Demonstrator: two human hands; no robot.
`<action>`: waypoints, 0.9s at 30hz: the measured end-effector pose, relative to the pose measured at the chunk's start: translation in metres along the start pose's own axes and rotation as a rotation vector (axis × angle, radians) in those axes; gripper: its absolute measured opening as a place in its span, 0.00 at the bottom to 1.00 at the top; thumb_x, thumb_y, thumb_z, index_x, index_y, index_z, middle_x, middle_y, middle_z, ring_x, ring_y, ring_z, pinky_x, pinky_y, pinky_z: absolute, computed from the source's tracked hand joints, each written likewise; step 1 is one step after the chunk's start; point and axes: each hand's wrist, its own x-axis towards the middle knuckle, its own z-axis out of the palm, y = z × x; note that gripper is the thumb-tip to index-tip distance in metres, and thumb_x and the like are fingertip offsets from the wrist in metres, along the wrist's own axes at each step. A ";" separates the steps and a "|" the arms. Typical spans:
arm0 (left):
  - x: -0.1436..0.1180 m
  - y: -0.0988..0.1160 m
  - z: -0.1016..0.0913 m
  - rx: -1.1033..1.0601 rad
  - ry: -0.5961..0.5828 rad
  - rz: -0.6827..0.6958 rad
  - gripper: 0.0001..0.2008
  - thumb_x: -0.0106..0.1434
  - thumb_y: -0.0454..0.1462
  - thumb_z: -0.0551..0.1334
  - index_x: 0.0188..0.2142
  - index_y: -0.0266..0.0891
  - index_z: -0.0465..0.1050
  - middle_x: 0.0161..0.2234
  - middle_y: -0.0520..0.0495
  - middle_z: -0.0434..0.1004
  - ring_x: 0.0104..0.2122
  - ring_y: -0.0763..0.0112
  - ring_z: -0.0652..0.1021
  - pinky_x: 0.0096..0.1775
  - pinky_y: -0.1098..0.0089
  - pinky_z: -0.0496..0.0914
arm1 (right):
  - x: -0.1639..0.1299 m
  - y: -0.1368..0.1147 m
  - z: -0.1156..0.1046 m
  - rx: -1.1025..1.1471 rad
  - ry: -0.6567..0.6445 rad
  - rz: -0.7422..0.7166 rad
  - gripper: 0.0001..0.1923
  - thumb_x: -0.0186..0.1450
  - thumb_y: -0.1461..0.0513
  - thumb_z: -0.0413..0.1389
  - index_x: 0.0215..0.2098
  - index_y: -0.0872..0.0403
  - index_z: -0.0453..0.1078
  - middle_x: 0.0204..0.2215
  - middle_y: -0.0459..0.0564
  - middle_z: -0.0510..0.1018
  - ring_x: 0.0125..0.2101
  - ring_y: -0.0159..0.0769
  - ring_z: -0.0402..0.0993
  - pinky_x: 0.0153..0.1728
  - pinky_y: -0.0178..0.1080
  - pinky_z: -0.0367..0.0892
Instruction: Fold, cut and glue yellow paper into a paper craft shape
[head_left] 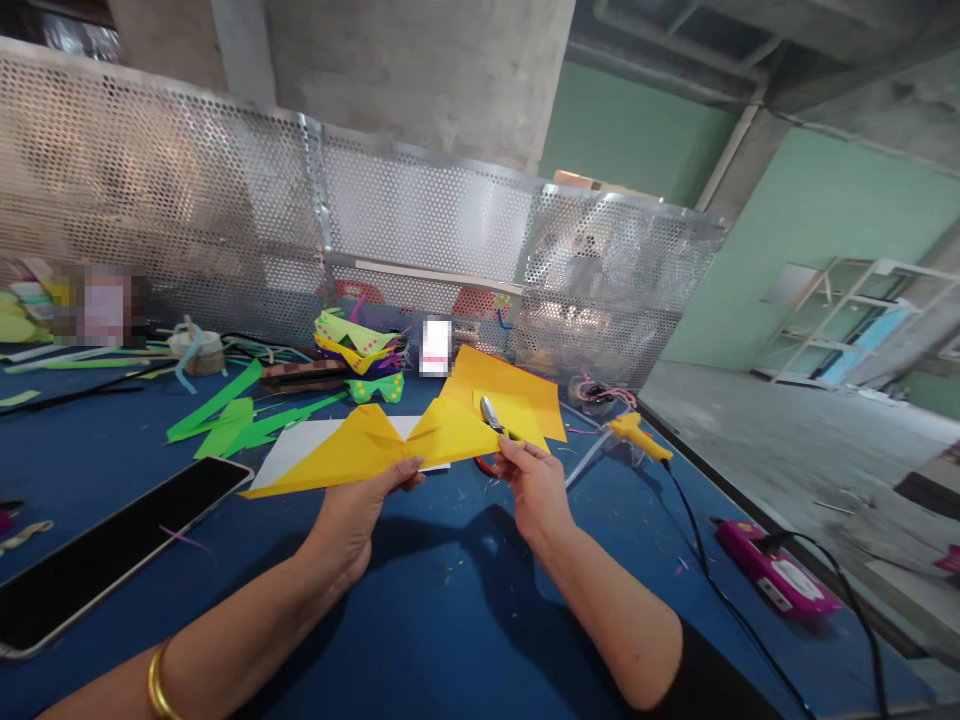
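My left hand point(379, 500) pinches a yellow paper piece point(457, 440) at its lower middle, thumb on top. The piece looks like a mask or bow, with a notch at the top centre and pointed ends. My right hand point(536, 485) is closed on its right end. Just behind the right fingers shows the silver metal tip of a tool point(490, 412), pliers or scissors; a red curved part peeks out below the paper. Behind it lies a larger yellow-orange sheet point(536, 395). A white sheet point(289, 445) is partly hidden under the held piece.
Green strips point(225, 420) and a stack of coloured masks point(356, 345) lie behind. A large black phone or tablet point(120, 550) is at left. On the right are a yellow glue gun point(637, 435), its cord and a magenta power strip point(776, 570). A perforated metal screen point(427, 210) stands behind the table.
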 end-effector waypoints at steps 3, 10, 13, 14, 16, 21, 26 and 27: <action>0.001 0.001 -0.001 -0.005 0.014 -0.021 0.12 0.39 0.38 0.75 0.24 0.37 0.77 0.23 0.50 0.79 0.28 0.67 0.76 0.37 0.67 0.70 | 0.001 -0.003 -0.001 -0.007 -0.014 -0.009 0.15 0.40 0.57 0.71 0.16 0.56 0.73 0.14 0.46 0.74 0.16 0.31 0.68 0.21 0.36 0.66; 0.007 -0.001 -0.003 -0.046 0.035 -0.043 0.11 0.39 0.36 0.75 0.23 0.37 0.78 0.22 0.50 0.79 0.26 0.68 0.76 0.35 0.69 0.71 | 0.003 -0.003 -0.002 -0.030 -0.044 0.007 0.18 0.40 0.53 0.72 0.20 0.57 0.75 0.15 0.48 0.76 0.15 0.33 0.70 0.19 0.36 0.65; 0.008 0.001 -0.002 -0.093 0.058 -0.056 0.11 0.38 0.34 0.75 0.23 0.38 0.78 0.22 0.51 0.79 0.25 0.69 0.76 0.35 0.69 0.71 | 0.002 0.000 -0.001 -0.020 -0.056 0.007 0.20 0.43 0.50 0.71 0.22 0.57 0.75 0.17 0.50 0.78 0.17 0.33 0.72 0.21 0.36 0.67; 0.008 0.002 -0.002 -0.117 0.071 -0.058 0.11 0.38 0.34 0.75 0.24 0.38 0.78 0.23 0.52 0.79 0.25 0.70 0.76 0.35 0.70 0.72 | 0.000 0.001 0.000 -0.002 -0.062 0.004 0.21 0.45 0.48 0.70 0.23 0.57 0.75 0.19 0.50 0.78 0.19 0.33 0.74 0.23 0.36 0.68; 0.007 0.003 0.000 -0.158 0.098 -0.056 0.12 0.38 0.33 0.75 0.25 0.39 0.77 0.23 0.54 0.79 0.25 0.71 0.76 0.35 0.70 0.72 | -0.007 0.005 0.004 0.035 -0.096 0.020 0.21 0.47 0.47 0.69 0.26 0.55 0.76 0.23 0.49 0.80 0.23 0.32 0.75 0.25 0.34 0.68; -0.002 -0.007 0.003 -0.091 0.004 -0.037 0.13 0.39 0.36 0.75 0.27 0.38 0.77 0.25 0.53 0.79 0.27 0.70 0.77 0.36 0.69 0.72 | -0.034 0.021 0.016 -0.023 -0.282 0.156 0.17 0.46 0.54 0.71 0.27 0.57 0.77 0.24 0.47 0.79 0.24 0.30 0.73 0.26 0.32 0.65; -0.008 -0.023 0.005 0.005 -0.142 -0.014 0.13 0.44 0.40 0.75 0.27 0.37 0.76 0.27 0.50 0.79 0.28 0.69 0.76 0.34 0.68 0.71 | -0.045 0.030 0.021 0.003 -0.197 0.128 0.13 0.45 0.57 0.70 0.24 0.57 0.76 0.17 0.45 0.77 0.19 0.30 0.70 0.25 0.35 0.64; -0.007 -0.023 0.005 0.016 -0.135 -0.006 0.14 0.44 0.40 0.75 0.27 0.37 0.76 0.27 0.51 0.78 0.28 0.69 0.75 0.33 0.69 0.70 | -0.044 0.029 0.021 0.006 -0.183 0.124 0.13 0.45 0.57 0.70 0.24 0.57 0.76 0.17 0.44 0.77 0.18 0.30 0.70 0.25 0.35 0.64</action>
